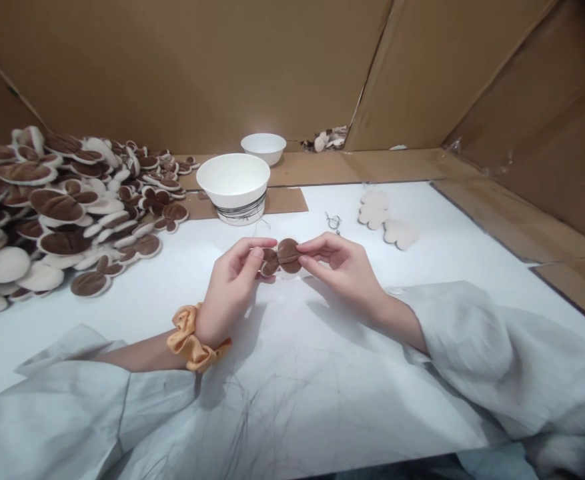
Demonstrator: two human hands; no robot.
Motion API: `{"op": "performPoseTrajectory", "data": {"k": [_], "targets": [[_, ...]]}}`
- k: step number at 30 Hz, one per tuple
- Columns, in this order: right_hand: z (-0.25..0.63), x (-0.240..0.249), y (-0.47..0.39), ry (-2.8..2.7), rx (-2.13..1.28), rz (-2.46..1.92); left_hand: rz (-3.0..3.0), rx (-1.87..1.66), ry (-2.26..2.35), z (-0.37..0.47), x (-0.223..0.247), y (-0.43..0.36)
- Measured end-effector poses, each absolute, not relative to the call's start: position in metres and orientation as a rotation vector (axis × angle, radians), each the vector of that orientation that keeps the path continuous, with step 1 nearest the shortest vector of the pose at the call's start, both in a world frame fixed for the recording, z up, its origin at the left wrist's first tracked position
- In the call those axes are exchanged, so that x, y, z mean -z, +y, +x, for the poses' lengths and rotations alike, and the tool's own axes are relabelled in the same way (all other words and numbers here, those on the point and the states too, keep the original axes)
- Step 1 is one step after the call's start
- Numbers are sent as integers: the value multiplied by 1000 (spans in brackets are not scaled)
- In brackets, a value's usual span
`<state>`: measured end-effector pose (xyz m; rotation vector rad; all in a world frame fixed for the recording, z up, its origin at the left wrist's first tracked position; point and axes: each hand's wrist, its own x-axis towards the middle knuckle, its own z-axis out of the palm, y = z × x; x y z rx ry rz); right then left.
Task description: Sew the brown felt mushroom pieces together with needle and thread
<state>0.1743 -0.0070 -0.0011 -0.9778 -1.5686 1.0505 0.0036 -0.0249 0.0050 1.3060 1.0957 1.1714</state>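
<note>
A small brown plush piece with rounded lobes and a pale edge is held above the white table surface. My left hand pinches its smaller lobes between thumb and fingers; an orange scrunchie circles that wrist. At the larger round lobe, my right hand grips the right edge with thumb and fingertips. Just beyond my hands lies a small tangle of dark thread. Any needle or thread between the fingers is too small to make out.
Brown and cream plush pieces are heaped at the left. A white bowl wound with dark thread stands beyond my hands, a smaller bowl behind it. Two cream pieces lie right of centre. Cardboard walls enclose the back and right.
</note>
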Motion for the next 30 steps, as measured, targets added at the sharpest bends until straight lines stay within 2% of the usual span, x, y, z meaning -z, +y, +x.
{"op": "performPoseTrajectory", "data": {"k": [16, 25, 30], "targets": [[175, 5, -5, -1486, -1115, -1014, 1619, -1033, 1065, 3, -3, -25], [176, 4, -7, -1834, -1197, -955, 1780, -926, 1163, -4, -3, -21], [175, 5, -8, -1809, -1234, -939, 1827, -885, 1132, -4, -1, -18]]}}
